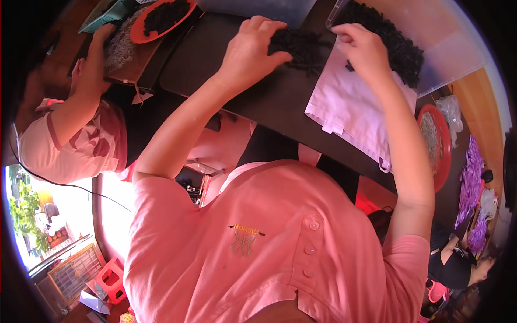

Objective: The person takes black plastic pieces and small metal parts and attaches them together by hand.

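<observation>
My left hand point(250, 54) hovers at the left edge of a loose pile of small black pieces point(307, 54) on the dark table point(215, 54). Its thumb and fingers are apart, with nothing held between them. To the right, my right hand point(363, 51) is closed, its fingertips curled close to the corner of a clear plastic bin point(444, 78). Whatever those fingertips pinch is too small to make out. Many more black pieces point(401, 51) lie in the bin. A pale cloth bag point(350, 107) with a strap is spread under my right wrist and hangs over the table's front edge.
A translucent container point(258, 6) stands at the back. On the left, a co-worker's arm point(91, 75) reaches toward a pile of pale pieces point(123, 48), near an orange plate point(141, 33) of black pieces. At right are a red tray point(442, 156) and purple bundles point(469, 177).
</observation>
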A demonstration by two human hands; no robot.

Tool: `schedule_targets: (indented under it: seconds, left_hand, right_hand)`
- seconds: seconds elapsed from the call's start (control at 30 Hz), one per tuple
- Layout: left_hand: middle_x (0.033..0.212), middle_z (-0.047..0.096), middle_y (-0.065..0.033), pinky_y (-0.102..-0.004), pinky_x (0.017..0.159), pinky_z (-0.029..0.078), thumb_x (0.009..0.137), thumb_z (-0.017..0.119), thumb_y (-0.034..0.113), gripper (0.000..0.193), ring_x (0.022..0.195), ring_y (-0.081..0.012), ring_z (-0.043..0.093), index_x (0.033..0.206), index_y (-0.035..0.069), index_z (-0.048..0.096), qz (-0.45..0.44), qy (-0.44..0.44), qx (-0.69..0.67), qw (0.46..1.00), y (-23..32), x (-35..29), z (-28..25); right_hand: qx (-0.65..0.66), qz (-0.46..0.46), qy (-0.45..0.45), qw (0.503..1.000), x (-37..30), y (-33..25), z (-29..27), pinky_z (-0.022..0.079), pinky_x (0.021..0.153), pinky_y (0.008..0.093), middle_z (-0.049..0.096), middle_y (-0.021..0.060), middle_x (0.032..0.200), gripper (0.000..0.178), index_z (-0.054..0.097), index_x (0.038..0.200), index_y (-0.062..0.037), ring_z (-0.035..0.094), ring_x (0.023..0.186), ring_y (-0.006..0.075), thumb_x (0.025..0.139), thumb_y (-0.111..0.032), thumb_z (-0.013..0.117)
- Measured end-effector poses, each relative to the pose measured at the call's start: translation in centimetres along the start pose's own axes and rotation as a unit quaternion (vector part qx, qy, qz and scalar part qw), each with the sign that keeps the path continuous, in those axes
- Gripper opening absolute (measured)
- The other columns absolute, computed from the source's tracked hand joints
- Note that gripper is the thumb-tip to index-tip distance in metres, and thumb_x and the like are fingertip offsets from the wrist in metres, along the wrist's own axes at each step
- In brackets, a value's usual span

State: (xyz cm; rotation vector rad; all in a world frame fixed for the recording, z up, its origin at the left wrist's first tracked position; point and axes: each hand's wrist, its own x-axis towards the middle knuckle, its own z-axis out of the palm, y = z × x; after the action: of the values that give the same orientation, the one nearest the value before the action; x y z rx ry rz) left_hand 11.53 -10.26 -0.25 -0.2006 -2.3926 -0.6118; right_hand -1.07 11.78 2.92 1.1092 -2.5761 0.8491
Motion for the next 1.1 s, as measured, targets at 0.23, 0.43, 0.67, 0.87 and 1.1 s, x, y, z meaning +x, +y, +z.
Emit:
schedule_targets:
  seconds: [0.23,0.43,0.67,0.87,1.1]
  left_hand:
    - [0.103,0.066,-0.0214,-0.0302,0.067,0.050,0.083,0.067,0.035,0.053,0.087,-0.0270,0.065,0.108,-0.011,0.060,-0.142,-0.233,-0.692,0.669,11.4,-0.4,-8.4]
    - [0.118,0.057,-0.0194,-0.0291,0.084,0.050,0.087,0.059,0.044,0.071,0.107,-0.0209,0.057,0.131,-0.011,0.046,0.121,-0.210,-0.895,0.375,17.0,-1.5,-2.2]
    - [0.122,0.054,-0.0212,-0.0329,0.087,0.047,0.088,0.058,0.042,0.069,0.111,-0.0248,0.054,0.131,-0.010,0.047,0.100,-0.216,-0.904,0.356,21.1,0.6,-0.2]
    - [0.125,0.052,-0.0228,-0.0362,0.090,0.045,0.089,0.057,0.040,0.067,0.114,-0.0282,0.051,0.132,-0.009,0.047,0.100,-0.240,-0.918,0.299,20.9,2.2,-1.4]
    - [0.128,0.049,-0.0246,-0.0400,0.093,0.043,0.090,0.056,0.039,0.064,0.118,-0.0321,0.048,0.132,-0.009,0.047,0.044,-0.274,-0.933,0.230,18.7,3.2,-1.9]
  right_hand:
    - [0.160,0.049,0.082,0.983,-6.3,1.9,-3.9,0.049,0.065,0.0216,0.070,0.0045,0.079,0.016,0.069,0.096,0.0000,0.062,0.071,0.0066,0.080,0.003,0.066]
    - [0.180,0.089,0.116,0.973,-8.2,3.0,-3.7,0.048,0.067,0.0209,0.070,0.0019,0.080,0.015,0.070,0.094,-0.0011,0.061,0.073,0.0056,0.080,0.003,0.066]
    - [0.175,0.017,0.153,0.972,-9.7,4.4,-3.3,0.050,0.068,0.0243,0.071,0.0056,0.082,0.017,0.070,0.092,-0.0040,0.066,0.073,0.0117,0.079,0.003,0.061]
    - [0.100,-0.075,0.166,0.978,-9.4,3.9,-2.7,0.050,0.064,0.0272,0.070,0.0078,0.086,0.017,0.069,0.092,-0.0045,0.067,0.072,0.0172,0.078,0.003,0.063]
    - [0.086,-0.085,0.211,0.970,-8.7,4.2,-2.1,0.051,0.059,0.0388,0.069,0.0038,0.081,0.012,0.067,0.080,-0.0121,0.066,0.068,0.0277,0.073,-0.005,0.060]
